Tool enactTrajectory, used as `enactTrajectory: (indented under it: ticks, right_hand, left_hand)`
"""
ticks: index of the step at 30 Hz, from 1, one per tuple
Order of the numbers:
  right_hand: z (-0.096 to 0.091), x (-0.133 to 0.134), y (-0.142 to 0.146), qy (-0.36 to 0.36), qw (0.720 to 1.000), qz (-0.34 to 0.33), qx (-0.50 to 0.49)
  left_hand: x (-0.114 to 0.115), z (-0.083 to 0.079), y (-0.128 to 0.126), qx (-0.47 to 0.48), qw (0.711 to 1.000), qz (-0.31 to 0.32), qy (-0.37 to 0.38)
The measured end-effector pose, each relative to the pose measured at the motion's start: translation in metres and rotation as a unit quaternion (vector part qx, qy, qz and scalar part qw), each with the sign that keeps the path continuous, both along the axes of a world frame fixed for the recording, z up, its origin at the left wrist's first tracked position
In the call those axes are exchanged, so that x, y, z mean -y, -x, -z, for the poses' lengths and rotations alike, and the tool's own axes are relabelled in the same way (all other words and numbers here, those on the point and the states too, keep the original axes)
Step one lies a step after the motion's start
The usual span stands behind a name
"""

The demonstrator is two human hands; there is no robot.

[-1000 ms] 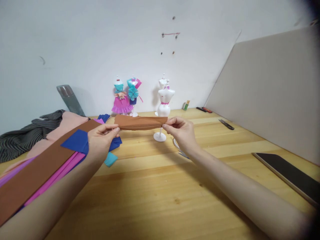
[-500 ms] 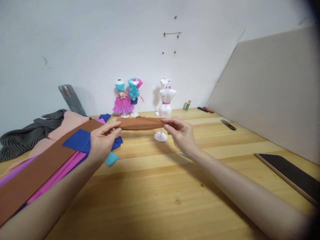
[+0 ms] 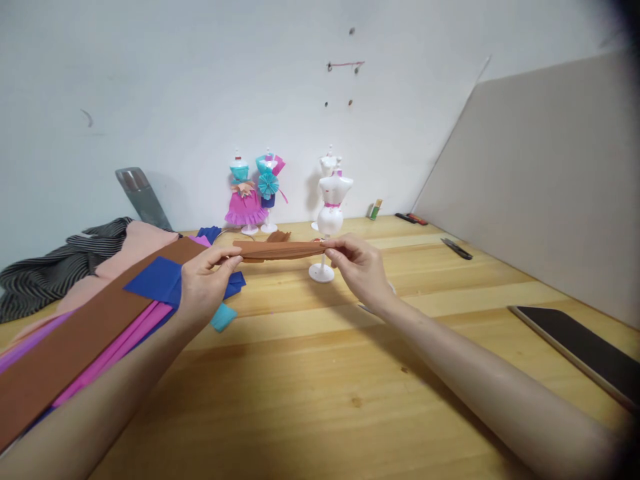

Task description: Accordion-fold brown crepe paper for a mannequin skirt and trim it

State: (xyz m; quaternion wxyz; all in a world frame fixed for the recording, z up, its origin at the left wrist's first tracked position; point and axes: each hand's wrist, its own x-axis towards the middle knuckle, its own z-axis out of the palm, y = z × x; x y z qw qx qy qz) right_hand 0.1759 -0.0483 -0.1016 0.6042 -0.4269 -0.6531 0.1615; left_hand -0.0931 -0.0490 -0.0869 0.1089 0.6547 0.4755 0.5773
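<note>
A narrow brown paper strip (image 3: 280,250) is stretched level above the wooden table (image 3: 310,373). My left hand (image 3: 205,283) pinches its left end and my right hand (image 3: 361,270) pinches its right end, both closed on it. Just behind the strip stands a white mini mannequin (image 3: 331,212) on a round foot. Two dressed mini mannequins, one in a pink skirt (image 3: 244,200) and one with a teal rosette (image 3: 269,187), stand further back by the wall.
Long brown (image 3: 75,343), pink and blue paper sheets (image 3: 155,280) lie at the left, over striped cloth (image 3: 55,263). A dark tablet (image 3: 580,347) lies at the right. Snips (image 3: 454,249) and pens (image 3: 409,219) rest near the grey board (image 3: 545,180).
The strip has been folded or tilted thinner between my hands, from a wider band to a narrow edge. Both hands stayed in about the same place.
</note>
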Motion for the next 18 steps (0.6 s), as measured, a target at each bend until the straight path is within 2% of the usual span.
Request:
enactTrajectory:
  ticks: [7, 12, 15, 18]
  right_hand:
    - [-0.002, 0.000, 0.000, 0.051, 0.999, 0.003, -0.016]
    - [-0.007, 0.003, 0.004, 0.106, 0.988, -0.024, -0.107]
    - [-0.010, 0.003, 0.006, 0.116, 0.981, -0.029, -0.155]
    - [-0.011, 0.003, 0.006, 0.117, 0.976, -0.029, -0.182]
  left_hand:
    - [-0.002, 0.002, -0.001, 0.001, 0.999, -0.002, 0.033]
    - [-0.001, -0.002, -0.006, 0.090, 0.990, 0.044, 0.101]
    - [0.003, -0.008, -0.010, 0.162, 0.971, 0.078, 0.158]
    - [0.006, -0.012, -0.013, 0.206, 0.959, 0.084, 0.174]
